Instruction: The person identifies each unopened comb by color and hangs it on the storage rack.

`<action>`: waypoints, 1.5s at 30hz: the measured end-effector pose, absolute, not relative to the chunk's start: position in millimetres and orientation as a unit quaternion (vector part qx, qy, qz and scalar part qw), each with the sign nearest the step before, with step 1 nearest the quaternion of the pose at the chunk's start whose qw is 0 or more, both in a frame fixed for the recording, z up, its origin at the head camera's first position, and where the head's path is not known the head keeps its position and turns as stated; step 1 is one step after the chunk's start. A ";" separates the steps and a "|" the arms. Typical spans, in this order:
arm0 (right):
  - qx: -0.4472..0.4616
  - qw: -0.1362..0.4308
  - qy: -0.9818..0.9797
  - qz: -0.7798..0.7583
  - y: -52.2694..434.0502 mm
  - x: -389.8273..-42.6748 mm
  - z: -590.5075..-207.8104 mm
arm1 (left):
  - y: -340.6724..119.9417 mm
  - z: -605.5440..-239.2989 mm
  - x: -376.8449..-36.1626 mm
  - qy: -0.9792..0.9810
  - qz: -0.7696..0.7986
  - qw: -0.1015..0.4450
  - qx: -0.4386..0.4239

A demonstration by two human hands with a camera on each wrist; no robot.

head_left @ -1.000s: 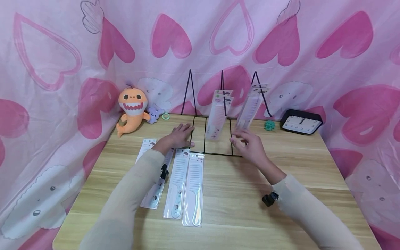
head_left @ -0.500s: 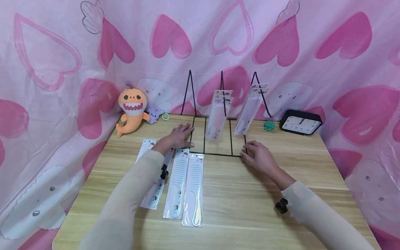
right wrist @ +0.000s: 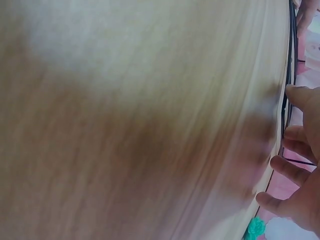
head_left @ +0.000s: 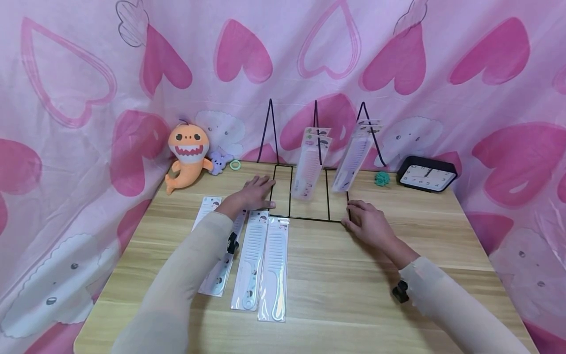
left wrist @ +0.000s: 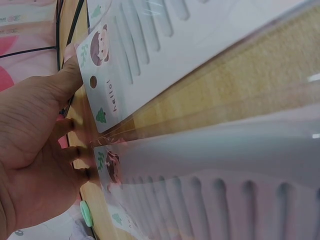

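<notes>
A black wire rack (head_left: 309, 218) with three upright hooks stands at the table's back middle. Packaged pink combs hang on its middle hook (head_left: 311, 164) and right hook (head_left: 353, 158); the left hook (head_left: 270, 130) is bare. My left hand (head_left: 254, 193) lies flat and open at the base's front left corner, seen up close in the left wrist view (left wrist: 35, 150) beside a comb pack (left wrist: 165, 50). My right hand (head_left: 368, 222) rests with relaxed fingers (right wrist: 295, 170) against the base wire (right wrist: 286, 100) at the front right corner. Neither hand holds anything.
Several packaged combs (head_left: 252, 255) lie side by side on the wooden table (head_left: 336, 295) under my left forearm. An orange shark plush (head_left: 187, 155), a small purple toy (head_left: 218, 162) and a green ring (head_left: 235, 164) sit back left. A teal ball (head_left: 382, 178) and black clock (head_left: 426, 173) sit back right.
My right hand has left the comb pack hanging on the right hook and dropped to the rack's front right corner. The left hand has stayed put.
</notes>
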State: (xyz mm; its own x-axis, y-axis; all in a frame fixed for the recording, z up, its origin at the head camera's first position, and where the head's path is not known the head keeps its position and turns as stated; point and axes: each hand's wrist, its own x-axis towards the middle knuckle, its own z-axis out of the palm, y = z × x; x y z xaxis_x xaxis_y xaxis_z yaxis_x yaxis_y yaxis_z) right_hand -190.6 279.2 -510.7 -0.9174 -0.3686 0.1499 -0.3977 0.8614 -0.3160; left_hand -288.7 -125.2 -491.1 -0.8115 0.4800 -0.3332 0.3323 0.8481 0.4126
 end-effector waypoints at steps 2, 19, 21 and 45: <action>0.193 0.033 -0.966 0.172 280.5 -191.1 -510.6 | -125.3 -490.2 -288.6 0.937 0.168 0.217 0.217; 0.177 0.024 -0.970 0.167 282.4 -191.8 -513.3 | -124.5 -489.7 -289.1 0.936 0.175 0.219 0.214; 0.174 0.021 -0.971 0.165 282.1 -191.9 -513.7 | -124.7 -489.8 -288.8 0.937 0.171 0.214 0.215; 0.162 0.018 -0.976 0.144 278.4 -190.8 -512.0 | -157.7 -479.8 -287.3 0.916 0.239 0.224 0.229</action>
State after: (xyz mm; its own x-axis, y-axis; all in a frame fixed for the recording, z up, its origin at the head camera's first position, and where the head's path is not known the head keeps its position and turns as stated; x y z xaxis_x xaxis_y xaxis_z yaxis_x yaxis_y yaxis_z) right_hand -190.8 278.4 -512.0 -0.9469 -0.3107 0.0826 -0.3213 0.9060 -0.2755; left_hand -287.3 -157.7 -479.8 -0.7944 0.5274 -0.3013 0.3129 0.7805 0.5412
